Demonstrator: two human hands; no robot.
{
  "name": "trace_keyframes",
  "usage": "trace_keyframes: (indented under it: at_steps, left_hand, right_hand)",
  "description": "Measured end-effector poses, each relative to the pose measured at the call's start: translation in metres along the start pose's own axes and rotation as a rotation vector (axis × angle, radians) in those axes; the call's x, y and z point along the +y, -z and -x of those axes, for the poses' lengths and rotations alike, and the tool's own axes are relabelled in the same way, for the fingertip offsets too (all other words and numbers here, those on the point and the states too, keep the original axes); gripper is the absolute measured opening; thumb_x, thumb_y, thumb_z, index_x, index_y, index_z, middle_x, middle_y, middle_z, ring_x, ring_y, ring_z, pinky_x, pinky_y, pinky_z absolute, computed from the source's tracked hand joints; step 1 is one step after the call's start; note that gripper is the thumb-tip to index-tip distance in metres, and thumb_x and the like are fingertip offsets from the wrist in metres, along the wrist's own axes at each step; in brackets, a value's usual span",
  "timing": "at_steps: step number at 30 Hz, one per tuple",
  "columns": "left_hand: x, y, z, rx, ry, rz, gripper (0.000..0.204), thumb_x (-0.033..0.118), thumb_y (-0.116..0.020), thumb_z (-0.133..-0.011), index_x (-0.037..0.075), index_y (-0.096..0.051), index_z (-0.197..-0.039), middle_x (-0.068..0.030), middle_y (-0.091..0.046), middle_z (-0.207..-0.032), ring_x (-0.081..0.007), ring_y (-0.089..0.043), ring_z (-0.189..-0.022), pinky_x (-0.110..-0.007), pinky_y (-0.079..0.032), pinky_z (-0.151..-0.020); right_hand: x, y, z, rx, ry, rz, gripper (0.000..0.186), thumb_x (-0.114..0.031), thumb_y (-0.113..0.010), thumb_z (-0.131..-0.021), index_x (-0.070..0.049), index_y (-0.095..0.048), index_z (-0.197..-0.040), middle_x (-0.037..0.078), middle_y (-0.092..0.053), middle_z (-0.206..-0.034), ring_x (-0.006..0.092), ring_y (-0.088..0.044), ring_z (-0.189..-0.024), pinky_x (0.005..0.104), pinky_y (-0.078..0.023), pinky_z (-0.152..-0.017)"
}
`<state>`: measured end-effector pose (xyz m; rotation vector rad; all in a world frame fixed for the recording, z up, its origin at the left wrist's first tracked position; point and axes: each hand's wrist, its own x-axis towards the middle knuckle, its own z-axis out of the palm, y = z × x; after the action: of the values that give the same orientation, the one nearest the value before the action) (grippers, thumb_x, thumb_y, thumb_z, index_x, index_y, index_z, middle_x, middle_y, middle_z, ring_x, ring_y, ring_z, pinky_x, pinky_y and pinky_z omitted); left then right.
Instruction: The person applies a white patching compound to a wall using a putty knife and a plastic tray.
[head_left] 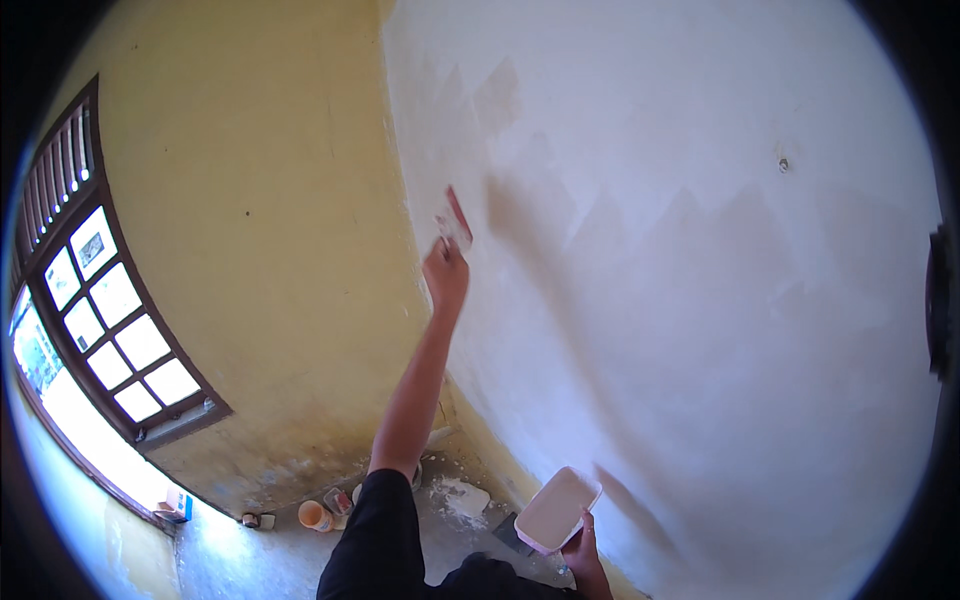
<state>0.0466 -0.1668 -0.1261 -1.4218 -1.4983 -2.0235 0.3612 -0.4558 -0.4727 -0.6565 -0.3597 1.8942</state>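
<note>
My left hand [446, 272] is raised at the end of a stretched-out arm, closed around a putty knife [457, 215]. The knife's flat blade has a reddish edge and is slightly blurred. It is up by the white wall [700, 330], close to the corner; whether it touches the surface I cannot tell. Lower down, my right hand [582, 553] grips the side of a rectangular plastic tub [536, 548], tilted so that its open top shows. Pale, smooth paste lies inside the tub. Darker, jagged-edged patches mark the white wall's upper part.
A yellow wall [270, 200] meets the white one at the corner. At left is a brown-framed window [125, 320]. On the floor stand an orange-and-white container [315, 516] and a small box [174, 505], with white splatter [462, 497] near the corner. A small fitting [784, 165] sticks out of the white wall.
</note>
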Motion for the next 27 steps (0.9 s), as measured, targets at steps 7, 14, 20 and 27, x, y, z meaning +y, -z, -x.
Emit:
trace_keyframes:
  at_steps: [7, 14, 20, 27]
  left_hand:
    - [0.032, -0.045, -0.104, -0.13, 0.152, -0.015, 0.017, 0.003, -0.051, -0.081, -0.007, -0.064, -0.082, -0.0273, -0.065, -0.077, -0.04, -0.065, -0.072, -0.047, -0.049, -0.068]
    - [0.169, -0.037, -0.008, -0.173, -0.196, 0.037, 0.036, 0.003, -0.051, -0.086, 0.001, -0.065, -0.119, -0.0271, -0.064, -0.078, -0.0403, -0.064, -0.071, -0.042, -0.049, -0.064]
    - [0.153, 0.002, 0.022, -0.184, -0.31, 0.267, 0.031, -0.005, -0.053, -0.087, -0.005, -0.064, -0.117, -0.024, -0.069, -0.096, -0.0333, -0.07, -0.08, -0.033, -0.054, -0.067]
    - [0.077, -0.074, -0.025, -0.069, -0.422, -0.023, 0.055, -0.006, -0.05, -0.082, 0.0, -0.048, -0.137, -0.025, -0.061, -0.12, -0.0395, -0.067, -0.087, -0.042, -0.055, -0.071]
  right_hand:
    - [0.007, -0.007, 0.001, 0.037, -0.007, -0.134, 0.054, -0.042, -0.05, -0.097, -0.009, -0.041, -0.139, 0.009, -0.054, -0.132, 0.0265, -0.051, -0.123, 0.044, -0.041, -0.105]
    - [0.016, 0.02, 0.003, 0.049, 0.143, -0.081, 0.05, -0.044, -0.045, -0.097, -0.009, -0.047, -0.133, 0.008, -0.057, -0.127, 0.0265, -0.055, -0.12, 0.0455, -0.042, -0.102]
    - [0.004, 0.002, 0.011, 0.06, 0.051, -0.088, 0.048, -0.042, -0.047, -0.096, -0.01, -0.048, -0.132, 0.008, -0.058, -0.126, 0.0262, -0.056, -0.119, 0.0451, -0.043, -0.102]
    - [0.018, -0.008, 0.018, 0.05, 0.022, -0.086, 0.047, -0.04, -0.048, -0.095, -0.009, -0.05, -0.131, 0.008, -0.059, -0.125, 0.0269, -0.056, -0.117, 0.0461, -0.044, -0.101]
